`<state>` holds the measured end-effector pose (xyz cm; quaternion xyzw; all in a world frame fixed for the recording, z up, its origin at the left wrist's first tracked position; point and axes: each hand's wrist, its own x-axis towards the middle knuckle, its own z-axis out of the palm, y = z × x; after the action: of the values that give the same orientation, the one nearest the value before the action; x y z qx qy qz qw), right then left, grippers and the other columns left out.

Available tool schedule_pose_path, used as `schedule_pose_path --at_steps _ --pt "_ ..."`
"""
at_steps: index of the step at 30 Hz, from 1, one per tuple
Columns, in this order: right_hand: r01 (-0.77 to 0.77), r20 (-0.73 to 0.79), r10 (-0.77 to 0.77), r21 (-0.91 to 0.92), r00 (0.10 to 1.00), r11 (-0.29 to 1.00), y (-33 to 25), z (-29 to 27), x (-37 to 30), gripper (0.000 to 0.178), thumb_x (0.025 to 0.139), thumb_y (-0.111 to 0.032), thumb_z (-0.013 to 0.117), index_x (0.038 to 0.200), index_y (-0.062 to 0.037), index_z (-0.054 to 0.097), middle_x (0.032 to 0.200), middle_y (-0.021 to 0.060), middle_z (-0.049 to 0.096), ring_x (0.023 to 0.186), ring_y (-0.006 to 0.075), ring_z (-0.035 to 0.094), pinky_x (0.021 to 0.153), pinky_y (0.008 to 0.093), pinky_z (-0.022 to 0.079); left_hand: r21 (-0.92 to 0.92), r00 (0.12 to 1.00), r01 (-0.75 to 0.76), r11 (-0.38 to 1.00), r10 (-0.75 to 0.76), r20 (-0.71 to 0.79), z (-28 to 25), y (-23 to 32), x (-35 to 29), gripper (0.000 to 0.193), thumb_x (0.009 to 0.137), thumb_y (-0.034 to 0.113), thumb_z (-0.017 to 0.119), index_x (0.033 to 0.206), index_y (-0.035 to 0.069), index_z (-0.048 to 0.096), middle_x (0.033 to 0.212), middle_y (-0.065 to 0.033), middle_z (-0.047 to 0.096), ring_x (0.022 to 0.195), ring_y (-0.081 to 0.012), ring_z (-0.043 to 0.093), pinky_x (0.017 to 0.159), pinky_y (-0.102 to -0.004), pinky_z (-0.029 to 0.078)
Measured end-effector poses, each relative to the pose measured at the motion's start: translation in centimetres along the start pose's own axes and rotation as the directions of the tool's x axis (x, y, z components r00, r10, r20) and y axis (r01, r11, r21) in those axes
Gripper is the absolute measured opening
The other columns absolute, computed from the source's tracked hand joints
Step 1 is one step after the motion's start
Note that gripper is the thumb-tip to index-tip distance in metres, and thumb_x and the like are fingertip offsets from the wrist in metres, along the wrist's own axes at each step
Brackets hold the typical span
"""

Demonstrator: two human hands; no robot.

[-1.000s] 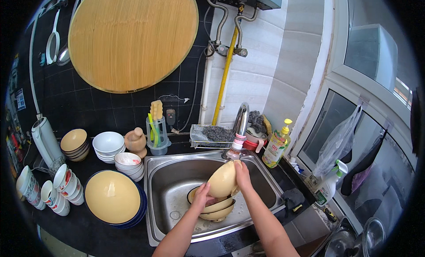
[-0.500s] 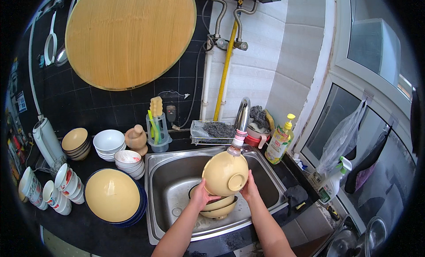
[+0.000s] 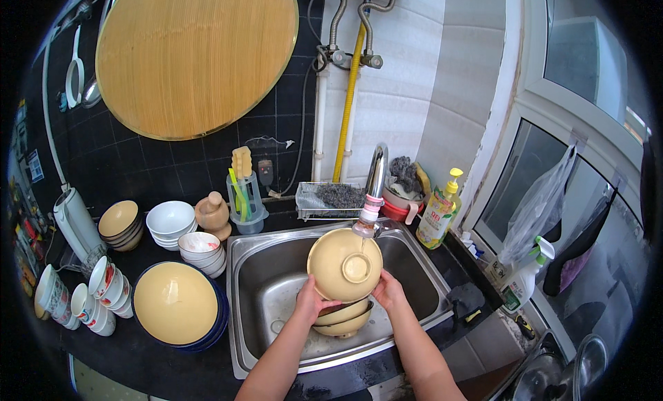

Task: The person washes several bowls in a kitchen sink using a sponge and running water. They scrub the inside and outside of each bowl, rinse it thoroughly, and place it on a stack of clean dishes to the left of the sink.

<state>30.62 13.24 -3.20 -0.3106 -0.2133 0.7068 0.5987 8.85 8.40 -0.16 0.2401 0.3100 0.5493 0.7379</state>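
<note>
A yellow bowl (image 3: 331,252) is held bottom-outward under the faucet (image 3: 373,187), its foot ring showing. Water runs from the spout onto it. My left hand (image 3: 314,301) is closed on its lower left rim, thumb across the near edge. On the right side, my right hand (image 3: 389,290) grips the rim, with some fingers hidden behind the bowl. Below, more yellow bowls with dark rims (image 3: 343,325) lie stacked and tilted in the steel sink (image 3: 259,263), partly covered by the held bowl and my left hand.
Left of the sink stand a stack of yellow plates (image 3: 176,304), white bowls (image 3: 170,220), stacked cups (image 3: 93,308) and a wooden mortar (image 3: 213,214). Behind it are a wire rack (image 3: 331,197) and a pump bottle (image 3: 438,211). A spray bottle (image 3: 525,280) stands at the right.
Both hands have lowered the bowl slightly and to the left, turning its foot ring more toward me. The view has shifted a little.
</note>
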Motion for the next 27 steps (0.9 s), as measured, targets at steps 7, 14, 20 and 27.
schedule_pose_path --at_steps 7,14,20,27 --pt "-0.044 -0.017 0.045 0.085 0.999 0.995 0.3 -0.5 0.5 0.031 0.094 -0.013 0.028 0.114 0.0045 0.045 0.113 0.0173 0.053 0.105 0.0261 0.053 0.092 0.038 0.042 -0.034 0.997 -0.074 0.997 0.074 -0.004 -0.6 -0.5 0.3 0.036 0.095 0.024 0.029 0.126 0.005 0.027 0.128 -0.0152 0.038 0.112 -0.0341 0.046 0.077 -0.0513 0.051" --pt "0.044 -0.134 -0.028 0.121 0.991 0.992 0.2 -1.0 0.5 0.034 0.094 -0.012 0.025 0.116 0.0071 0.042 0.119 0.0196 0.048 0.109 0.0274 0.049 0.096 0.0388 0.039 0.492 0.976 -0.108 0.864 0.187 -0.114 2.2 -0.5 -1.1 0.045 0.093 0.019 0.038 0.134 0.007 0.025 0.133 -0.0183 0.032 0.113 -0.0359 0.045 0.079 -0.045 0.049" --pt "0.03 -0.342 0.062 0.256 0.938 0.966 0.7 -3.2 1.9 0.039 0.091 -0.01 0.019 0.116 0.0102 0.041 0.12 0.0211 0.047 0.11 0.0299 0.049 0.095 0.0417 0.041 0.879 0.805 -0.376 -0.293 0.366 0.466 3.6 -2.8 -1.8 0.058 0.086 0.026 0.048 0.134 0.003 0.025 0.14 -0.0248 0.016 0.129 -0.0403 0.018 0.104 -0.0482 0.015" --pt "0.143 -0.392 -0.03 0.262 0.919 0.954 1.1 -2.3 1.6 0.044 0.085 -0.008 0.017 0.116 0.0144 0.039 0.119 0.026 0.046 0.109 0.0345 0.049 0.095 0.0448 0.04 0.784 0.672 -0.565 -0.259 0.408 0.619 7.0 -3.4 -0.7 0.058 0.086 0.025 0.046 0.133 -0.002 0.025 0.138 -0.0258 0.021 0.13 -0.0385 0.018 0.106 -0.0442 0.015"
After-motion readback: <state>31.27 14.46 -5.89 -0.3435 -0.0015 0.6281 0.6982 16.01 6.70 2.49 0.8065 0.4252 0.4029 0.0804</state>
